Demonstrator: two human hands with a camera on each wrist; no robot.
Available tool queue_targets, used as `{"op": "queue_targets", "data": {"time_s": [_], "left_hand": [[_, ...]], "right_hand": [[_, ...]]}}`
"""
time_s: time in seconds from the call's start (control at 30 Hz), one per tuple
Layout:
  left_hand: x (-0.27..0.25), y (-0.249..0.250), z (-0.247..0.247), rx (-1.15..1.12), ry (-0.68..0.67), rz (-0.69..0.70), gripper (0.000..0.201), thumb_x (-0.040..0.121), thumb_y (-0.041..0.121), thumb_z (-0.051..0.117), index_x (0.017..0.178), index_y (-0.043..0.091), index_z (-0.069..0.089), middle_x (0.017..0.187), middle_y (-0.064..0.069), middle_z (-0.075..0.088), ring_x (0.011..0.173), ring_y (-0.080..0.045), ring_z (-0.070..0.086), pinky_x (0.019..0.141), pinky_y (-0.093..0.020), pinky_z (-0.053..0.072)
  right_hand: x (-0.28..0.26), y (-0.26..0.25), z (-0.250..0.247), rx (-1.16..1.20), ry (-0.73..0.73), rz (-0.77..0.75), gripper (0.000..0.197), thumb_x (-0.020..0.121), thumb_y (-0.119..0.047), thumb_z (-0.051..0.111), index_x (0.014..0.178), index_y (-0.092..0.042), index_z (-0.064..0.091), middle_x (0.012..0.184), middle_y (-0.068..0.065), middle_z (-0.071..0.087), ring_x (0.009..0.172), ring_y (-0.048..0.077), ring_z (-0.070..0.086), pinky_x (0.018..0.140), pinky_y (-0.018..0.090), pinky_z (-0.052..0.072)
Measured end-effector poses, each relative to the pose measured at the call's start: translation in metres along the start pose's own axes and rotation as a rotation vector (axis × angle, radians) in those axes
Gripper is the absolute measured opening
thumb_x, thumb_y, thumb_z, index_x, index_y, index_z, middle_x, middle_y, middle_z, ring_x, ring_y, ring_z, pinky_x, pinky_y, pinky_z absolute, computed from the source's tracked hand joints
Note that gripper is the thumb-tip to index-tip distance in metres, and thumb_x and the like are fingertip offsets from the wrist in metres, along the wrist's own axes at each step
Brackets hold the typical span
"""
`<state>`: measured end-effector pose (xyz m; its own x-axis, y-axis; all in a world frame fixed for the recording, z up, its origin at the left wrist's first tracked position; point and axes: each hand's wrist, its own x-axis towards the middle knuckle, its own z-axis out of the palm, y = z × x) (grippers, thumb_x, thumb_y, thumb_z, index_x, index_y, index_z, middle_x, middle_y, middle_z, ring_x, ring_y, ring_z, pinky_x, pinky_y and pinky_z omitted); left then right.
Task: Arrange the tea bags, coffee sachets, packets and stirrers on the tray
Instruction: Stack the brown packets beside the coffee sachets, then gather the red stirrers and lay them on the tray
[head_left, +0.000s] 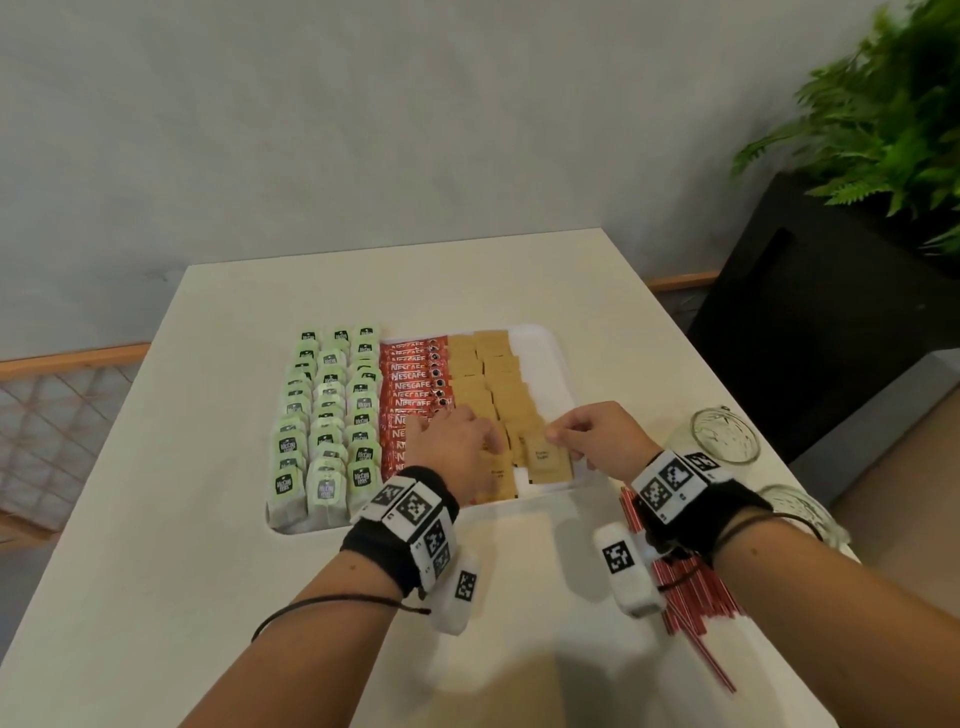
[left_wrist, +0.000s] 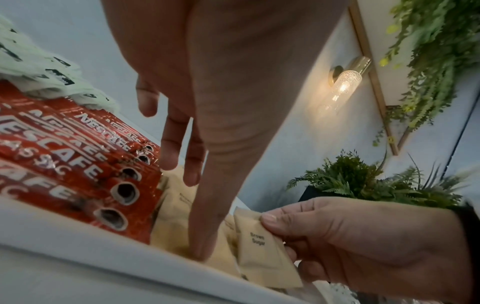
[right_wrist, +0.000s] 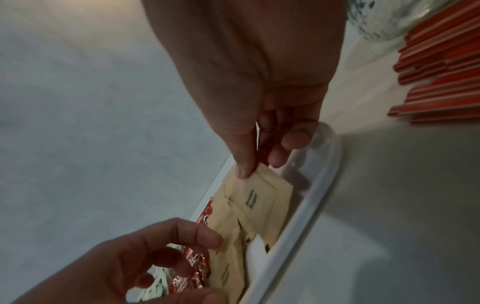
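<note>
Right now the right hand (head_left: 597, 436) pinches 1 brown sugar packet (head_left: 545, 457) by its upper corner, thumb on top and fingers beneath, holding it over the near right end of the white tray (head_left: 545, 353). The left hand (head_left: 457, 447) lies with fingers straight and relaxed, its fingertips (left_wrist: 202, 251) pressing down on the packets already laid next to it. Likely trouble is the overlapped row of brown packets (head_left: 498, 374): they are light and lapped like shingles, so sliding the new 1 in could push its neighbours askew or over the red coffee sachets (head_left: 415, 379) just beside them. Lifting the left fingers early may let the stack spring loose. Green tea bags (head_left: 327, 415) fill the left third and look settled. Red stirrers (head_left: 691, 597) lie on the table under the right forearm, so a careless draw-back could scatter them or knock the glass jar (head_left: 727, 436).
</note>
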<state>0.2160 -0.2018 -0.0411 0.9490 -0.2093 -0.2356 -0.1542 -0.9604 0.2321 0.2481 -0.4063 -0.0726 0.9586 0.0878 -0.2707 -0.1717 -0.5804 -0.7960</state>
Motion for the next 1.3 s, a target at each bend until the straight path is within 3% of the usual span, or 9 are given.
{"op": "queue_targets", "data": {"time_s": [0.3, 0.5, 0.67, 0.73, 0.87, 0.97, 1.07, 1.2, 1.3], "left_hand": [[0.009, -0.001, 0.008, 0.073, -0.023, -0.055, 0.037, 0.075, 0.053, 0.070, 0.107, 0.040, 0.057, 0.110, 0.012, 0.046, 0.116, -0.017, 0.041, 0.106, -0.046, 0.021], [0.003, 0.008, 0.007, 0.123, -0.004, -0.049, 0.037, 0.077, 0.053, 0.067, 0.110, 0.039, 0.057, 0.120, 0.008, 0.051, 0.121, -0.020, 0.040, 0.107, -0.047, 0.019], [-0.014, 0.036, 0.007, 0.099, 0.122, 0.025, 0.030, 0.084, 0.050, 0.060, 0.111, 0.038, 0.058, 0.125, 0.007, 0.054, 0.121, -0.020, 0.043, 0.106, -0.044, 0.025], [-0.023, 0.050, 0.010, 0.034, 0.083, 0.071, 0.030, 0.086, 0.051, 0.059, 0.112, 0.036, 0.059, 0.123, 0.007, 0.057, 0.117, -0.018, 0.050, 0.104, -0.043, 0.032], [-0.033, 0.080, 0.022, -0.068, -0.113, 0.115, 0.030, 0.089, 0.047, 0.059, 0.109, 0.025, 0.066, 0.112, 0.004, 0.066, 0.101, -0.017, 0.062, 0.084, -0.031, 0.049], [-0.041, 0.107, 0.041, 0.020, -0.211, 0.108, 0.052, 0.087, 0.065, 0.053, 0.098, 0.017, 0.070, 0.097, 0.000, 0.068, 0.087, -0.019, 0.063, 0.075, -0.031, 0.050], [-0.048, 0.131, 0.061, 0.059, -0.280, 0.066, 0.068, 0.079, 0.079, 0.049, 0.085, 0.013, 0.061, 0.090, -0.003, 0.067, 0.087, -0.023, 0.066, 0.075, -0.033, 0.049], [-0.055, 0.153, 0.067, 0.010, -0.247, 0.046, 0.058, 0.082, 0.067, 0.058, 0.103, 0.014, 0.065, 0.103, -0.003, 0.068, 0.095, -0.024, 0.066, 0.076, -0.031, 0.048], [-0.057, 0.156, 0.063, -0.062, -0.264, 0.055, 0.038, 0.092, 0.045, 0.055, 0.107, 0.011, 0.065, 0.108, -0.008, 0.068, 0.095, -0.025, 0.064, 0.075, -0.031, 0.047]], "right_hand": [[0.004, 0.000, 0.017, -0.070, 0.035, -0.009, 0.015, 0.077, -0.020, 0.082, 0.075, -0.020, 0.067, 0.070, -0.005, 0.062, 0.065, 0.008, 0.056, 0.062, 0.017, 0.044], [-0.013, 0.002, 0.020, -0.090, 0.151, -0.045, 0.027, 0.080, -0.030, 0.078, 0.094, -0.014, 0.061, 0.088, -0.003, 0.060, 0.079, 0.010, 0.055, 0.065, 0.016, 0.039], [-0.054, 0.011, 0.013, -0.095, 0.241, -0.173, 0.029, 0.082, -0.035, 0.074, 0.103, -0.019, 0.061, 0.099, -0.007, 0.055, 0.081, 0.006, 0.052, 0.069, 0.013, 0.039], [-0.070, 0.016, 0.009, -0.153, 0.235, -0.208, 0.026, 0.084, -0.030, 0.073, 0.105, -0.018, 0.062, 0.101, -0.008, 0.054, 0.089, 0.008, 0.050, 0.075, 0.019, 0.041], [-0.097, 0.026, -0.006, -0.069, 0.276, -0.128, 0.022, 0.087, -0.029, 0.069, 0.105, -0.020, 0.063, 0.107, -0.006, 0.054, 0.098, 0.010, 0.051, 0.087, 0.025, 0.044], [-0.115, 0.034, -0.014, 0.059, 0.298, -0.025, 0.024, 0.088, -0.036, 0.067, 0.106, -0.021, 0.063, 0.112, -0.003, 0.050, 0.106, 0.013, 0.051, 0.092, 0.026, 0.043], [-0.127, 0.036, -0.021, 0.049, 0.248, 0.068, 0.040, 0.090, -0.043, 0.061, 0.114, -0.010, 0.063, 0.119, 0.003, 0.052, 0.109, 0.018, 0.055, 0.099, 0.037, 0.047], [-0.124, 0.049, -0.022, -0.095, 0.215, 0.097, 0.044, 0.087, -0.054, 0.051, 0.087, -0.012, 0.063, 0.099, 0.005, 0.064, 0.094, 0.024, 0.062, 0.093, 0.045, 0.050], [-0.125, 0.061, -0.017, -0.177, 0.166, 0.094, 0.047, 0.092, -0.054, 0.046, 0.092, -0.008, 0.058, 0.098, 0.007, 0.062, 0.094, 0.025, 0.060, 0.091, 0.043, 0.049]]}}
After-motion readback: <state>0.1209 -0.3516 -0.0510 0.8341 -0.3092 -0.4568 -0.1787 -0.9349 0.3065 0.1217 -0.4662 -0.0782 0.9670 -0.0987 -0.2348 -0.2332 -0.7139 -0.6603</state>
